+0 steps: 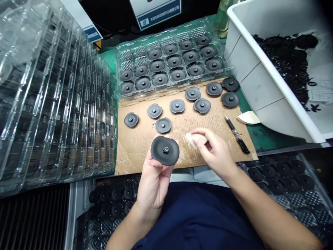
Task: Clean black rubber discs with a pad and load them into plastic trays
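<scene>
A black oval disc with a small raised hub (165, 150) rests in my left hand (154, 177), fingers and thumb around its edge, hub facing up. My right hand (215, 147) pinches a pale cream wedge-shaped piece (196, 139) just above the cardboard sheet (140, 152), to the right of the held disc. Like discs lie loose on the cardboard beyond my hands, the nearest being one disc (163, 125) just past the held one. What the wedge is made of I cannot tell.
A clear plastic tray (122, 93) with several seated discs lies at the back. Stacked clear trays (59, 104) rise at left. At right are a pen (236, 134), another cream piece (249, 118) and a white bin (249, 69) of black parts. More filled trays flank my lap.
</scene>
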Motion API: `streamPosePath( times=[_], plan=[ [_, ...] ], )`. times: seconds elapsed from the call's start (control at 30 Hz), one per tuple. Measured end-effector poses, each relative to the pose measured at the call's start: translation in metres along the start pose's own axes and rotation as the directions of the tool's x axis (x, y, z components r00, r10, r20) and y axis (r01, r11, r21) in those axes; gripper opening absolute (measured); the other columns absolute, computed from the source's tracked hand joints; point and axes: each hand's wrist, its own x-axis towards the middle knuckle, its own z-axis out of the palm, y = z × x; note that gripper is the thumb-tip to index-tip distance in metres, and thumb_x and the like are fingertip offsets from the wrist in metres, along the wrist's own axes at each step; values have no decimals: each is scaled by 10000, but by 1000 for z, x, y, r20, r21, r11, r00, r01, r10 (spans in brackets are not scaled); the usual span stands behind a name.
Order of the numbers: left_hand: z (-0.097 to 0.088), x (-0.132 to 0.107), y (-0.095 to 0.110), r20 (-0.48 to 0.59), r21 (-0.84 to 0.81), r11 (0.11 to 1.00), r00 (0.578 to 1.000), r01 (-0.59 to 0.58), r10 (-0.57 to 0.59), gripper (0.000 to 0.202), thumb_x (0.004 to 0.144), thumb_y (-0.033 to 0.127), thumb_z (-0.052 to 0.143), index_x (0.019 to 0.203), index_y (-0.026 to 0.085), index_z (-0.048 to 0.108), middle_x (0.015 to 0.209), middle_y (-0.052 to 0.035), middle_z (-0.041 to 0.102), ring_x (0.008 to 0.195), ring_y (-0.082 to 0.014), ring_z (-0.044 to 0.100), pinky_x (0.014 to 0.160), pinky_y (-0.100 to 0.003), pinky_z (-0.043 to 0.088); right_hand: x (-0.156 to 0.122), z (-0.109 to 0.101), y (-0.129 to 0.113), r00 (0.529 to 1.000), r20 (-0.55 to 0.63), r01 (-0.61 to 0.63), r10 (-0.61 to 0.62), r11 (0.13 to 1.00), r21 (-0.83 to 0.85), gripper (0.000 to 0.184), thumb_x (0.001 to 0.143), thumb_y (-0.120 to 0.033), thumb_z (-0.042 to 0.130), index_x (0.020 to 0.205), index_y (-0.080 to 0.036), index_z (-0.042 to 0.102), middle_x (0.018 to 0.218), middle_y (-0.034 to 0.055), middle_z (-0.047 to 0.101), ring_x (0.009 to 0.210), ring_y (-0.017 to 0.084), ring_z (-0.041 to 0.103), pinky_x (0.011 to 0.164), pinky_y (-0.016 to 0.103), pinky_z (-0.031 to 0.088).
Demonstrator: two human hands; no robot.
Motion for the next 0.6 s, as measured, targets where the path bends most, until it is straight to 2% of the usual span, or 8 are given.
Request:
streamPosePath(
  times=[0.1, 0.2, 0.33, 0.4, 0.43, 0.5, 0.57, 0.6],
  plan=[
    [0, 1, 0, 26, -17, 1000, 1000, 18, -18, 697, 605, 388, 829, 1246, 280, 579, 1156, -51, 675, 1173, -266, 580, 999, -361, 485, -19, 17, 22, 994, 111, 20, -23, 999, 30, 166, 907, -210, 526, 973, -189, 677, 837, 36, 712, 762, 164, 641, 676, 281, 462],
    [-1, 1, -3, 32, 0, 999, 999, 40, -40, 657, 583, 426, 828, 1182, 248, 625, 1106, -56, 693, 1135, -263, 605, 976, -348, 500, -25, 19, 17, 990, 138, 14, -19, 999, 39, 158, 893, -218, 559, 959, -193, 700, 745, 23, 697, 693, 155, 627, 655, 276, 459],
    [0, -3, -10, 57, 29, 999, 998, 27, -29, 569, 559, 426, 843, 1061, 212, 681, 1092, -51, 699, 1082, -244, 631, 923, -289, 524, -7, -6, -30, 994, -108, -5, 17, 993, 117, 242, 934, -229, 502, 1137, -197, 629, 1033, 57, 695, 810, 157, 626, 694, 288, 479],
    [0, -5, -10, 99, 50, 997, 993, 64, -69, 503, 611, 362, 835, 1061, 201, 678, 1117, -56, 693, 1094, -237, 626, 951, -287, 506, 0, -16, -57, 973, -191, 157, -129, 978, 137, 232, 929, -184, 492, 1118, -169, 625, 1013, 65, 701, 831, 165, 619, 730, 303, 474],
    [-1, -5, -10, 121, 62, 994, 988, 87, -94, 490, 627, 320, 832, 1074, 203, 671, 1125, -56, 692, 1092, -236, 628, 963, -296, 500, 1, -19, -68, 962, -172, 238, -212, 960, 148, 224, 922, -154, 487, 1096, -149, 627, 962, 66, 708, 815, 165, 615, 735, 305, 470],
    [-4, -6, -8, 137, 71, 991, 983, 110, -118, 527, 617, 271, 841, 1107, 228, 650, 1140, -44, 690, 1055, -232, 648, 953, -319, 512, 2, -21, -80, 949, -24, 311, -313, 928, 206, 203, 908, -112, 483, 1046, -127, 631, 871, 52, 707, 761, 147, 605, 718, 284, 464],
    [-4, -6, -6, 121, 67, 992, 986, 110, -117, 552, 589, 273, 856, 1100, 249, 649, 1120, -27, 699, 998, -220, 673, 898, -307, 543, 4, -19, -83, 944, 102, 282, -313, 929, 241, 186, 901, -100, 487, 1000, -135, 640, 834, 29, 701, 727, 128, 596, 696, 256, 455],
    [-4, -6, -6, 114, 68, 991, 986, 118, -125, 525, 583, 287, 858, 1067, 240, 661, 1087, -27, 710, 983, -217, 678, 870, -291, 553, 6, -17, -82, 948, 99, 278, -304, 936, 216, 177, 902, -108, 489, 979, -135, 647, 833, 30, 700, 721, 128, 593, 692, 259, 448]
  ],
)
